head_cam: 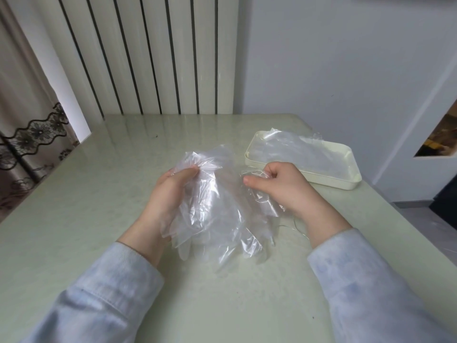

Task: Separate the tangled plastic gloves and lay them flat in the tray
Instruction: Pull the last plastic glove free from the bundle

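A bunch of clear plastic gloves (pixel 217 211) hangs between my two hands over the middle of the table, its fingers drooping toward me. My left hand (pixel 170 194) pinches the bunch at its upper left edge. My right hand (pixel 284 186) is closed on a thin film edge at the bunch's right side. To the right stands a cream rectangular tray (pixel 331 180), and a clear glove (pixel 304 152) lies spread inside it, one crumpled end rising over the far rim.
The pale green table (pixel 111 194) reaches to a white ribbed radiator (pixel 148 53) at the back. A patterned curtain (pixel 29 134) hangs at the left. The table's right edge falls off just beyond the tray.
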A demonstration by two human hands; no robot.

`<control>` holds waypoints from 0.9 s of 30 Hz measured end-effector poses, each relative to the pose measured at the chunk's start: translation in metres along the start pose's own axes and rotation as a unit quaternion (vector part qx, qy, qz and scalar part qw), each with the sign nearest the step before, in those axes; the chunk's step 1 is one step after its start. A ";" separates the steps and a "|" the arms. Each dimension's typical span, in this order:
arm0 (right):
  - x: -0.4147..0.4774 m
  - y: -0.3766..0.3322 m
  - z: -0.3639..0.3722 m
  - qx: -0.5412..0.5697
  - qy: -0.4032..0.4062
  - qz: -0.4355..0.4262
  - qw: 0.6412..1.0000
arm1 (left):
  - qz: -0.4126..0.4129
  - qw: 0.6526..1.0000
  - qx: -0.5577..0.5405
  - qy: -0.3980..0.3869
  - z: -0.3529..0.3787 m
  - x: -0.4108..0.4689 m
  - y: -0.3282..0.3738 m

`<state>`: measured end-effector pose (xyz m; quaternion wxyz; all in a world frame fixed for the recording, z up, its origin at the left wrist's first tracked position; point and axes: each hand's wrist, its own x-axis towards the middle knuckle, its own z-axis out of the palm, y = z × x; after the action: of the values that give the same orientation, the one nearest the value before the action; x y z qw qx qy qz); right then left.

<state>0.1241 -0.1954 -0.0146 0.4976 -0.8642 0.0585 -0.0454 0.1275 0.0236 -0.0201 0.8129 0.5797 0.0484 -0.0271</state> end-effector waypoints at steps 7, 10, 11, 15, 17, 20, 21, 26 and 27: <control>-0.007 -0.013 -0.007 0.185 -0.082 0.021 0.979 | -0.002 1.000 -0.019 -0.014 0.000 0.000 0.001; -0.007 -0.015 -0.012 0.270 -0.096 0.005 0.958 | -0.004 1.000 -0.021 -0.011 0.000 -0.001 0.001; -0.007 -0.015 -0.013 0.297 -0.100 -0.001 0.950 | -0.005 1.000 -0.022 -0.012 0.000 -0.001 0.001; -0.008 -0.021 -0.016 0.387 -0.129 -0.038 0.912 | -0.008 1.000 -0.021 -0.012 0.000 -0.001 0.001; -0.013 -0.026 -0.018 0.418 -0.158 -0.063 0.892 | -0.009 1.000 -0.024 -0.009 0.000 0.000 0.000; -0.019 -0.034 -0.021 0.417 -0.198 -0.104 0.881 | -0.009 0.999 -0.032 -0.014 0.002 -0.002 0.000; -0.021 -0.038 -0.022 0.417 -0.210 -0.117 0.876 | -0.010 0.999 -0.037 -0.012 0.002 -0.001 -0.001; -0.040 -0.057 -0.028 0.448 -0.375 -0.216 0.783 | 0.004 0.999 -0.024 -0.025 0.001 -0.001 -0.001; -0.046 -0.062 -0.029 0.452 -0.431 -0.241 0.743 | 0.011 1.000 -0.017 -0.023 0.003 -0.002 0.000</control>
<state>0.0784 -0.1829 0.0530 0.7746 -0.4510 -0.3996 0.1921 0.1255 0.0212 -0.0191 0.8237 0.5657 0.0236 -0.0307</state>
